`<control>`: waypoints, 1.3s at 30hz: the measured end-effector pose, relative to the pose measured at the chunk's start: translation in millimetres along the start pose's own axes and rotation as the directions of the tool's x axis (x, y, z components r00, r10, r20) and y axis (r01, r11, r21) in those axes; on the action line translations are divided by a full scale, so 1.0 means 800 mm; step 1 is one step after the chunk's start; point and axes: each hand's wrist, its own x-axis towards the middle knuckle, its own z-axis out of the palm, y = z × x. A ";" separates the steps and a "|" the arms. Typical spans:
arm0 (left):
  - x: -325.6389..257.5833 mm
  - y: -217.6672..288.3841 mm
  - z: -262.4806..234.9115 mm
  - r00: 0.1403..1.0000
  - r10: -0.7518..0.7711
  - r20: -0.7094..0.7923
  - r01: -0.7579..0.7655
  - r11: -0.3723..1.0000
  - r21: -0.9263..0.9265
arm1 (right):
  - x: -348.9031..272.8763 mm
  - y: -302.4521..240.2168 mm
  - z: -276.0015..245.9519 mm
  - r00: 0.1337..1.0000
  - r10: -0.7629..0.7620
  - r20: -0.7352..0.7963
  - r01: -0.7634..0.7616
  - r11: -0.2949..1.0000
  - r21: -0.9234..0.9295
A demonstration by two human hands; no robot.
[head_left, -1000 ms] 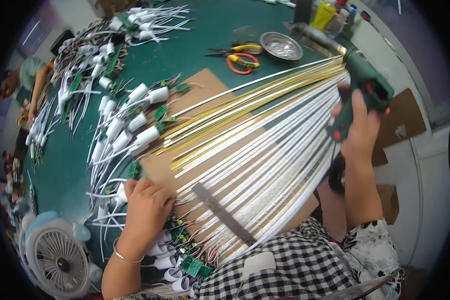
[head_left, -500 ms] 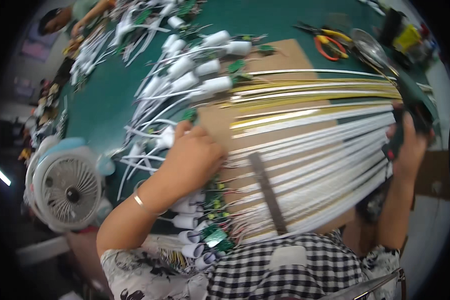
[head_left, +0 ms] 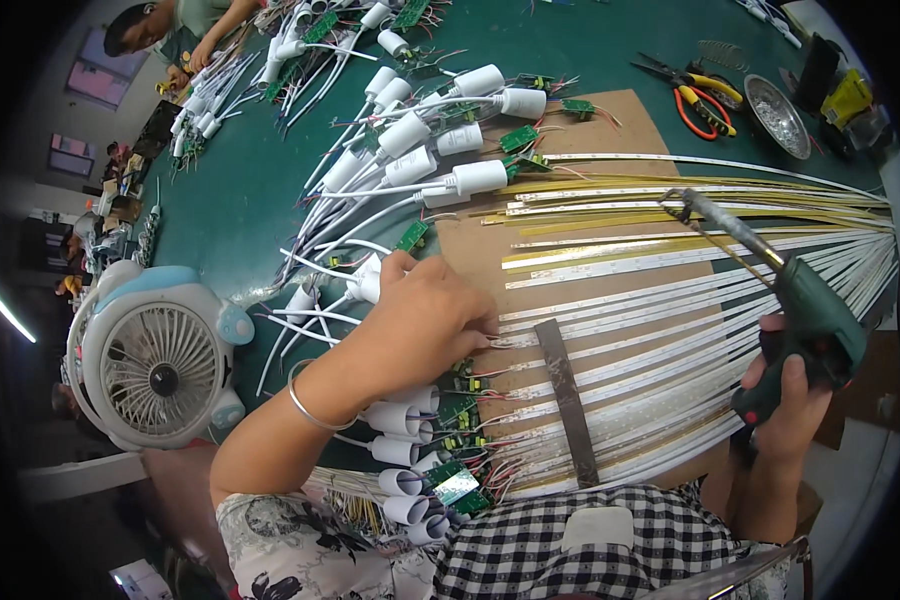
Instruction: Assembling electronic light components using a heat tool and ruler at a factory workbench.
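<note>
The left hand presses its fingers closed on the near ends of the white and yellow light strips fanned over the cardboard sheet on the green counter; the right hand grips a green soldering gun, its tip raised above the strips. The hot tip could well scorch a strip or a fingertip if it dips — the two hands work close together; the only container, a round metal dish by the red-handled cutters, holds something silvery I cannot make out.
</note>
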 end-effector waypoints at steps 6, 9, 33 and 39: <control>-0.003 -0.003 0.007 0.999 -0.044 0.005 0.044 0.999 0.029 | -0.028 -0.007 0.016 0.984 0.128 0.123 -0.138 0.988 0.075; -0.007 0.000 0.020 0.991 -0.030 -0.128 0.042 0.995 0.088 | -0.047 -0.014 0.021 0.933 0.222 0.283 -0.265 0.956 0.123; -0.007 -0.004 0.030 0.982 0.002 -0.187 0.012 0.997 0.071 | -0.067 -0.014 0.068 0.761 0.410 0.503 -0.414 0.904 -0.111; -0.006 -0.003 0.029 0.983 0.002 -0.185 0.013 0.997 0.077 | -0.069 -0.003 0.063 0.749 0.324 0.578 -0.304 0.943 -0.134</control>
